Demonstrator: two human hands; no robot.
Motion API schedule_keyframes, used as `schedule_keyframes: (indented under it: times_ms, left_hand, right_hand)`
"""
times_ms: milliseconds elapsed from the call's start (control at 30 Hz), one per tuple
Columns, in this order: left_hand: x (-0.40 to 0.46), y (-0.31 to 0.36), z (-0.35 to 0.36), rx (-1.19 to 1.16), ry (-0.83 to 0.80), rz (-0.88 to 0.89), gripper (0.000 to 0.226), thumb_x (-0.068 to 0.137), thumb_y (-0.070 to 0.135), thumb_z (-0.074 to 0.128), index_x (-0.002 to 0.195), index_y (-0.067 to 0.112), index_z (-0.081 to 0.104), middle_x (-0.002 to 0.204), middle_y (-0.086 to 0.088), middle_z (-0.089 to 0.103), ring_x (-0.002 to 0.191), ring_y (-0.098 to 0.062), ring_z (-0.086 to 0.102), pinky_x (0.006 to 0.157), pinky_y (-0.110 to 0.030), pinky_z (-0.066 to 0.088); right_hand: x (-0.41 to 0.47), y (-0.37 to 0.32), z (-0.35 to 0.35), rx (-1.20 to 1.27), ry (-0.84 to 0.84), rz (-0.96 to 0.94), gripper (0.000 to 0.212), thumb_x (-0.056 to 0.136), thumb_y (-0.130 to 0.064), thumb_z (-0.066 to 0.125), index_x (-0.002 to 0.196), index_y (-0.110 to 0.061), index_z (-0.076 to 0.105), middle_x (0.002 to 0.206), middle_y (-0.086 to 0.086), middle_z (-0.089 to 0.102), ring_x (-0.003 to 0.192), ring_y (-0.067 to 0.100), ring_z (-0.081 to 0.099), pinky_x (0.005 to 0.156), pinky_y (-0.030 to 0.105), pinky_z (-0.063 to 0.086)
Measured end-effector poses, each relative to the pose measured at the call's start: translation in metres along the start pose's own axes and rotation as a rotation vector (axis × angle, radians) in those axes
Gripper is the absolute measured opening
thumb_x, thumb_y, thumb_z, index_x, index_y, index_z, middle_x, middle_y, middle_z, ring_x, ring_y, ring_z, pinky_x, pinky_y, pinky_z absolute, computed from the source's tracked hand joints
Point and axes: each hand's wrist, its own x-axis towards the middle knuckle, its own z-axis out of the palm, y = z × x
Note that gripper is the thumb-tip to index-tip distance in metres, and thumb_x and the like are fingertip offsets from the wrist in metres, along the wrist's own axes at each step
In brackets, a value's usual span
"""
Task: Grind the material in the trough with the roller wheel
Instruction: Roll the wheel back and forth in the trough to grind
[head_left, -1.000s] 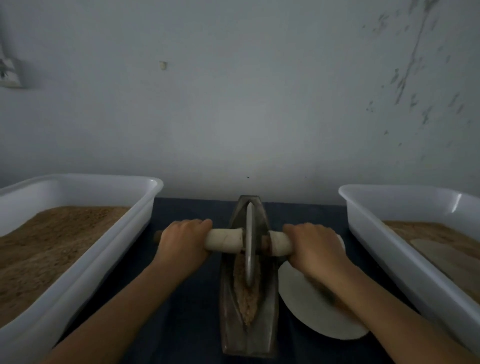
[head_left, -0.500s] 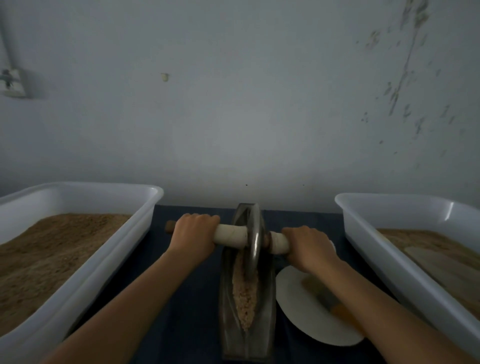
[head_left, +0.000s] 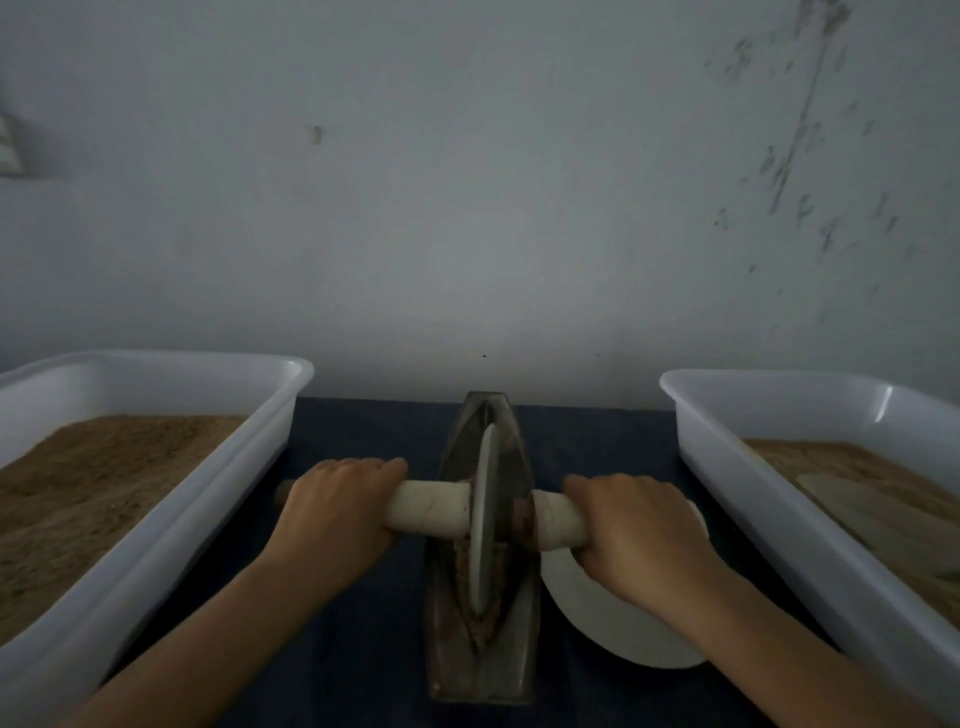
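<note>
Head view: the left hand (head_left: 337, 512) and right hand (head_left: 636, 535) each curl in a closed grip round the pale handle (head_left: 428, 512) of the roller wheel (head_left: 485, 514). Between the two grips the wheel stands upright in the metal trough (head_left: 480, 670), on brown material (head_left: 480, 631). Under the right grip lies a white plate (head_left: 613, 634). Outside each grip sits a white tub (head_left: 171, 525) of brown powder on the dark table (head_left: 363, 436).
</note>
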Motion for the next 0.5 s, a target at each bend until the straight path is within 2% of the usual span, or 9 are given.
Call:
schedule_keyframes:
  times_ms: [67, 167, 333, 500]
  left_hand:
    - [0.007, -0.002, 0.007, -0.002, -0.015, -0.024, 0.023, 0.084, 0.043, 0.057, 0.100, 0.033, 0.045, 0.107, 0.014, 0.058, 0.097, -0.004, 0.056, 0.071, -0.017, 0.030]
    - [0.024, -0.005, 0.018, -0.013, -0.027, -0.067, 0.021, 0.084, 0.041, 0.058, 0.097, 0.030, 0.046, 0.103, 0.011, 0.060, 0.093, -0.009, 0.058, 0.067, -0.021, 0.032]
    - [0.058, -0.010, 0.033, 0.020, -0.026, -0.108, 0.020, 0.086, 0.037, 0.057, 0.100, 0.024, 0.051, 0.104, 0.003, 0.062, 0.095, -0.016, 0.059, 0.067, -0.026, 0.033]
    - [0.086, -0.011, 0.035, 0.053, -0.030, -0.100, 0.021, 0.086, 0.033, 0.055, 0.103, 0.020, 0.053, 0.109, -0.002, 0.062, 0.101, -0.022, 0.059, 0.071, -0.029, 0.033]
  right_hand:
    - [0.011, 0.001, 0.001, -0.010, -0.020, -0.004, 0.003, 0.087, -0.026, 0.047, 0.087, -0.027, 0.044, 0.091, -0.007, 0.060, 0.070, 0.011, 0.046, 0.047, 0.021, 0.015]
    - [0.034, 0.006, 0.007, -0.040, -0.034, 0.011, 0.012, 0.086, -0.028, 0.053, 0.097, -0.024, 0.054, 0.096, -0.004, 0.061, 0.085, 0.017, 0.058, 0.057, 0.025, 0.025]
    - [0.069, 0.017, 0.021, -0.031, -0.019, 0.046, 0.009, 0.082, -0.028, 0.059, 0.087, -0.024, 0.052, 0.096, 0.001, 0.062, 0.088, 0.023, 0.059, 0.062, 0.030, 0.031]
    - [0.089, 0.024, 0.027, -0.016, -0.054, 0.083, 0.011, 0.082, -0.025, 0.057, 0.079, -0.024, 0.046, 0.097, 0.003, 0.064, 0.088, 0.023, 0.060, 0.061, 0.028, 0.031]
